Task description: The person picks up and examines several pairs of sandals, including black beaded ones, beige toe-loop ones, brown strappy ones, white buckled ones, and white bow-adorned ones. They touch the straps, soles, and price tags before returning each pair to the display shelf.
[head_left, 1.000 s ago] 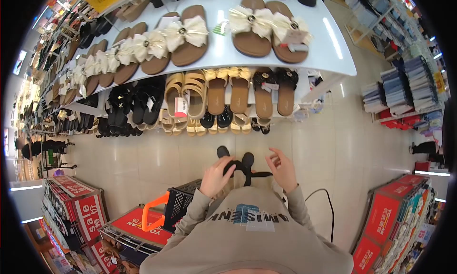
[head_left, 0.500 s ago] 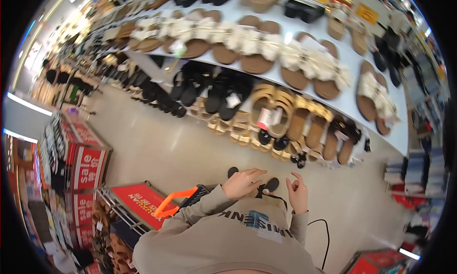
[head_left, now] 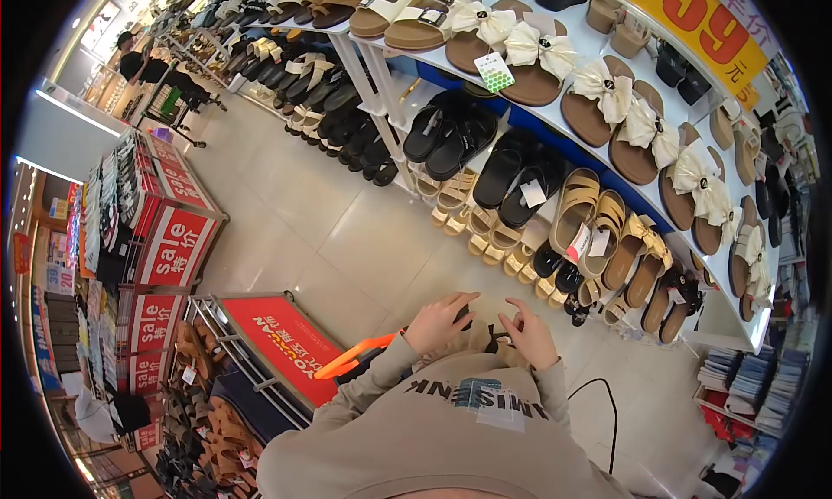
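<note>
My left hand (head_left: 440, 323) is held in front of my waist with its fingers stretched forward and nothing in it. To its right, my right hand (head_left: 530, 334) is raised with thumb and fingers apart, also holding nothing. The two hands do not touch each other or the shelf. An orange handle (head_left: 355, 356) sticks out beside my left forearm; what it belongs to is mostly hidden. Nearest ahead of my hands are tan sandals (head_left: 576, 213) and black sandals (head_left: 520, 183) on the lower shelf. White bow slides (head_left: 637, 122) line the shelf above.
A rack with a red sign (head_left: 277, 339) stands at my left, near brown sandals (head_left: 230, 438). Farther left are red sale bins (head_left: 178, 248). A person (head_left: 143, 66) stands by a cart at the far left. A yellow price sign (head_left: 702, 22) hangs upper right. Folded jeans (head_left: 754, 382) are stacked at right.
The view has turned, so the shelves sit farther right and more of the left aisle and yellow sign shows. My hands stay in front of me, both still holding nothing.
</note>
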The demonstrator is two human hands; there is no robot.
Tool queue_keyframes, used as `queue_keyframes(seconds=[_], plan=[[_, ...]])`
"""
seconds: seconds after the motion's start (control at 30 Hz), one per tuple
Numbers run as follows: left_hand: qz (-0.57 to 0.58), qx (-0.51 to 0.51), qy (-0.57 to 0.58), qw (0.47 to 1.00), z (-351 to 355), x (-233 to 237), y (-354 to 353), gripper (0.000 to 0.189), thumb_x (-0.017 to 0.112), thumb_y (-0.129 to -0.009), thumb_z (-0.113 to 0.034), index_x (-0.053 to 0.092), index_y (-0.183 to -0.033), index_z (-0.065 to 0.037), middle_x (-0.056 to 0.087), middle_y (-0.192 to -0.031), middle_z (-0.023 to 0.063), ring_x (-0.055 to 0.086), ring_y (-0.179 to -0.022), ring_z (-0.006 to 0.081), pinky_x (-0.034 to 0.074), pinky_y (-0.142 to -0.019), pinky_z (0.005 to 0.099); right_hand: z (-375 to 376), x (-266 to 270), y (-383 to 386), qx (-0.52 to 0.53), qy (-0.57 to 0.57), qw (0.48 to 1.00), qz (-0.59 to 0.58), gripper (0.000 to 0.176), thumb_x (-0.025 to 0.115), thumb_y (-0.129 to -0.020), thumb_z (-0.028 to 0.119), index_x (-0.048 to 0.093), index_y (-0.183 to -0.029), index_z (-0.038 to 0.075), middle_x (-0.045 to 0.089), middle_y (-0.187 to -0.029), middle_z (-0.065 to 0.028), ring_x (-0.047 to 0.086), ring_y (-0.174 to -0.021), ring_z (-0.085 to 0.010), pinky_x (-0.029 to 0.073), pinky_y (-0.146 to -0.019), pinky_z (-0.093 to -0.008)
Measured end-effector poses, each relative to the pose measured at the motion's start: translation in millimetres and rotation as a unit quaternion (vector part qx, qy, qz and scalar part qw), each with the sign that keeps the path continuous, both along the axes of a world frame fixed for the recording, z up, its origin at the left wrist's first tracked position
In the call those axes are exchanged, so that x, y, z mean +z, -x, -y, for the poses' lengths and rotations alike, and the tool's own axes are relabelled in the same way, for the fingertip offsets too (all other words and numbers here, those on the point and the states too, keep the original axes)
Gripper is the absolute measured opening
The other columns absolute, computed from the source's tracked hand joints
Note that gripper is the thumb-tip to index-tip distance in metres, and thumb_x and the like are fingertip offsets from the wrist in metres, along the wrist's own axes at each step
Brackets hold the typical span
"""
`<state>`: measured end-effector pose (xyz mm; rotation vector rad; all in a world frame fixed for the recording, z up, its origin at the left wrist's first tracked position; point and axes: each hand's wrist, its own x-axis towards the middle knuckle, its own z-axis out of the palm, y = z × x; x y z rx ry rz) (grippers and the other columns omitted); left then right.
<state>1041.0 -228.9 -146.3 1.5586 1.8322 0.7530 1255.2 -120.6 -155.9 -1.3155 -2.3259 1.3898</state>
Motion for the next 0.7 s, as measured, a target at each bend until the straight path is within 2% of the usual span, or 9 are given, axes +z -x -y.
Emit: queue_keyframes(seconds=[0.17,0.23,0.3,0.47,0.57,0.7], plan=[[0.056,-0.026,0.01,0.998,-0.2,-15.6,-4.3,0.041,0.063,-0.099,-0.024,0.056,-0.138,-0.014,0.067,-0.122,0.0117,0.069,-0.097,0.0357,0.058,-0.081,0.041,-1.6,-0.1,-3.9,-0.026,-0.017,0.999,0.025,0.038,0.068,-0.095,0.03,0.061,-0.127,0.01,0.059,-0.061,-0.0084,0.06,-0.055,-0.0273,0.046,-0.054,-0.0399],[0.043,-0.045,0.025,0.998,-6.1,-15.5,-1.9,0.042,0.059,-0.101,-0.029,0.052,-0.14,-0.015,0.064,-0.125,0.01,0.068,-0.095,0.0368,0.058,-0.077,0.0469,1.2,1.4,-7.3,-0.033,-0.014,0.999,0.026,0.039,0.067,-0.096,0.032,0.061,-0.128,0.011,0.059,-0.061,-0.0086,0.06,-0.055,-0.0282,0.046,-0.054,-0.0404],[0.052,-0.064,0.032,0.996,-12.4,-15.7,-5.2,0.043,0.059,-0.101,-0.03,0.052,-0.141,-0.016,0.064,-0.126,0.0099,0.068,-0.096,0.0365,0.058,-0.078,0.047,3.9,0.9,-15.6,-0.05,-0.005,0.998,0.032,0.041,0.066,-0.096,0.034,0.06,-0.129,0.01,0.059,-0.061,-0.0087,0.061,-0.055,-0.0279,0.046,-0.054,-0.0409],[0.036,-0.126,-0.041,0.99,-31.9,-43.5,-25.5,0.042,0.061,-0.1,-0.027,0.054,-0.139,-0.012,0.064,-0.128,0.0121,0.067,-0.103,0.0373,0.057,-0.082,0.0455,17.9,-4.5,-54.5,-0.101,0.02,0.994,0.041,0.042,0.066,-0.096,0.034,0.06,-0.129,0.009,0.062,-0.062,-0.011,0.064,-0.058,-0.031,0.047,-0.056,-0.042],[0.047,-0.169,0.02,0.984,-42.3,-29.6,-49.1,0.042,0.062,-0.099,-0.026,0.055,-0.138,-0.011,0.064,-0.127,0.0141,0.066,-0.106,0.0384,0.057,-0.084,0.0459,30.6,-10.0,-88.3,-0.136,0.021,0.99,0.036,0.043,0.066,-0.096,0.035,0.06,-0.129,0.008,0.064,-0.063,-0.0125,0.064,-0.06,-0.0329,0.048,-0.056,-0.0427],[0.026,-0.213,0.039,0.976,-55.7,-13.0,-89.4,0.043,0.062,-0.099,-0.025,0.055,-0.138,-0.011,0.064,-0.125,0.0163,0.066,-0.105,0.0393,0.057,-0.083,0.0471,35.8,-18.3,-143.5,-0.239,0.069,0.968,0.012,0.043,0.067,-0.097,0.032,0.059,-0.131,0.007,0.059,-0.06,-0.01,0.059,-0.054,-0.0263,0.045,-0.057,-0.0398]])
